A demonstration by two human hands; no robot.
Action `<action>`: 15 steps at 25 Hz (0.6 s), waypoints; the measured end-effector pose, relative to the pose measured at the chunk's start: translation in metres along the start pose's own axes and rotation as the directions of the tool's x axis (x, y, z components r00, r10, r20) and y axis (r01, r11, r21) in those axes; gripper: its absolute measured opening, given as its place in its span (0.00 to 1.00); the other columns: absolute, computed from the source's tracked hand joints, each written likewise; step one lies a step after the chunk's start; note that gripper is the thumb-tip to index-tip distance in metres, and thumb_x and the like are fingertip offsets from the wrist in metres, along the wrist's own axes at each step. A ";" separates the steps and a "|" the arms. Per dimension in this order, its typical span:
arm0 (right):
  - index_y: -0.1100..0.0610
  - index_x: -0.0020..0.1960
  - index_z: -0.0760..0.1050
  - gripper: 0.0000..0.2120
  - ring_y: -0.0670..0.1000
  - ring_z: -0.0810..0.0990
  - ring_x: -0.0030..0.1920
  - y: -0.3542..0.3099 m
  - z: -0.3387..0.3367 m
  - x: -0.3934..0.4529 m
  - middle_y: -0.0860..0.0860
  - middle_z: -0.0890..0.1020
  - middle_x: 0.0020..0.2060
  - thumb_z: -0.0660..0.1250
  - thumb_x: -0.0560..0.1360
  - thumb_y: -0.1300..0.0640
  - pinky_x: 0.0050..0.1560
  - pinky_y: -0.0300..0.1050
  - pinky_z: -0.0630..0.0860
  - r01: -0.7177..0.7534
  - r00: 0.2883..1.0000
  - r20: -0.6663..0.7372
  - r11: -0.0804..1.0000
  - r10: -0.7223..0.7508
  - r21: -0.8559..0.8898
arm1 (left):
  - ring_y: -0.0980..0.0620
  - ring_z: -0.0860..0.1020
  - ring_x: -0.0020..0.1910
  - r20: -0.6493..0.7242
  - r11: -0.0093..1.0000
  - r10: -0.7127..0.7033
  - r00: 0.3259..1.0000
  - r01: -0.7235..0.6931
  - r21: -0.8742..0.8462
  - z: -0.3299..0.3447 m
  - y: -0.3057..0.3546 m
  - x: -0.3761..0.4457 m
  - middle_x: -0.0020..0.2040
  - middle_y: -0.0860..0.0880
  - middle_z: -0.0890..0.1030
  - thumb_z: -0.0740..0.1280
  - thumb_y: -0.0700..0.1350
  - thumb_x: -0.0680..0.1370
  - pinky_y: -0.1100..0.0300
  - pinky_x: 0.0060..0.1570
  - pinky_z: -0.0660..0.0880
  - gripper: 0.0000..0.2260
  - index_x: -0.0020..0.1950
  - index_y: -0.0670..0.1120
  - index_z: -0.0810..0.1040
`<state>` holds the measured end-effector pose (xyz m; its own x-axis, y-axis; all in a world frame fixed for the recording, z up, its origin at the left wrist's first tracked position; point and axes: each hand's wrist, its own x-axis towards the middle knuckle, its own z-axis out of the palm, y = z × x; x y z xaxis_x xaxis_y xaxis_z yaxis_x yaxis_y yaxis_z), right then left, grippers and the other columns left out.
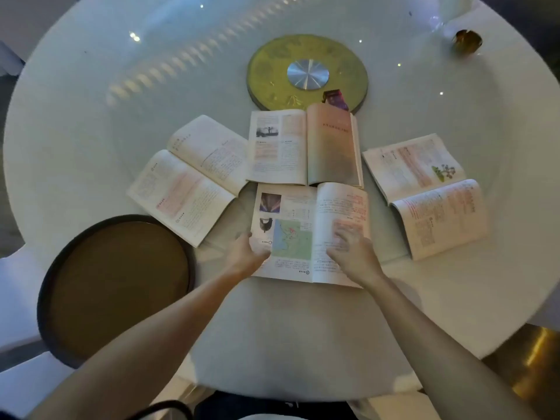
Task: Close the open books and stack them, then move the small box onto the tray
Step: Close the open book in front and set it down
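Several open books lie on the round white table. The nearest open book [303,225] shows a map page. My left hand [247,253] grips its left edge, thumb on the page. My right hand [351,253] rests flat on its right page, fingers spread. Another open book [304,147] lies just behind it. A third book [191,180] lies to the left and a fourth book [424,192] to the right. A small dark purple box [335,99] stands behind the middle book. The round brown tray [121,286] with a dark rim sits at the near left.
A gold disc [272,71] with a silver hub sits at the table's centre, the small box on its near edge. A glass [439,22] and a small gold object [466,40] stand at the far right. The table edge [303,395] curves close to me.
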<state>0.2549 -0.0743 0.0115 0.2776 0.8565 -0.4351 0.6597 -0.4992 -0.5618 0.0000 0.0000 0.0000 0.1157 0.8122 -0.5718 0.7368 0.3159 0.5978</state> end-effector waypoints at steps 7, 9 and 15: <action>0.60 0.71 0.70 0.32 0.63 0.77 0.65 0.042 0.013 -0.014 0.60 0.74 0.66 0.73 0.73 0.46 0.65 0.61 0.78 -0.399 0.858 -0.197 0.858 0.474 0.324 | 0.42 0.72 0.70 -0.126 0.990 -0.133 0.983 0.138 0.038 0.009 -0.007 -0.001 0.74 0.42 0.70 0.72 0.51 0.75 0.50 0.63 0.73 0.33 0.76 0.41 0.65; 0.62 0.71 0.68 0.35 0.63 0.80 0.62 0.050 0.014 -0.013 0.61 0.76 0.66 0.73 0.72 0.44 0.63 0.61 0.79 -0.451 0.813 -0.147 0.770 0.563 0.451 | 0.42 0.73 0.68 -0.099 0.977 -0.212 0.972 0.211 -0.025 0.011 -0.012 -0.001 0.73 0.42 0.70 0.72 0.50 0.76 0.51 0.59 0.74 0.33 0.76 0.40 0.64; 0.65 0.58 0.79 0.12 0.58 0.87 0.49 0.054 0.006 -0.021 0.60 0.86 0.55 0.69 0.78 0.59 0.45 0.49 0.82 -0.402 0.847 0.059 0.564 0.529 0.721 | 0.51 0.81 0.45 0.015 0.957 -0.165 0.986 0.164 -0.239 0.006 -0.013 -0.009 0.56 0.43 0.82 0.68 0.40 0.79 0.62 0.37 0.76 0.14 0.65 0.43 0.75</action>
<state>0.2808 -0.1198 -0.0138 0.5429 0.4533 -0.7069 -0.2436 -0.7206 -0.6492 -0.0063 -0.0147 -0.0061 0.0025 0.7412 -0.6713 0.5648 0.5529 0.6126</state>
